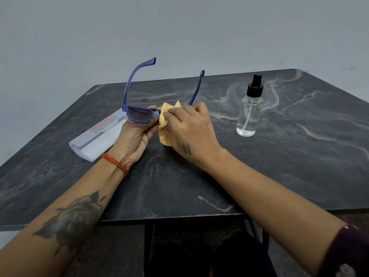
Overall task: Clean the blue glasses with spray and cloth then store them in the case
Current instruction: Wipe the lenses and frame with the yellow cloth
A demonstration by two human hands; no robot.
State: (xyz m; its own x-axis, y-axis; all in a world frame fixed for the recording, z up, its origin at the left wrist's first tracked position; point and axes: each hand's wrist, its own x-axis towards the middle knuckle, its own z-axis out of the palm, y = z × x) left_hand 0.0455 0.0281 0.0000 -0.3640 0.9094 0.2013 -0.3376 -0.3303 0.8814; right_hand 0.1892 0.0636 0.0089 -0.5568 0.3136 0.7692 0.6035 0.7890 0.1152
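The blue glasses (137, 113) have dark lenses and both arms unfolded, pointing up and away from me. My left hand (135, 136) holds the frame from below near the bridge, above the table. My right hand (191, 128) pinches a yellow cloth (166, 124) folded over the right lens, which is hidden under cloth and fingers. The white case (99, 138) with red lettering lies on the table behind my left hand. A clear spray bottle (249, 114) with a black pump stands upright to the right.
The dark marble-patterned table (299, 156) has its front edge close to me, with black legs below. A plain grey wall rises behind it.
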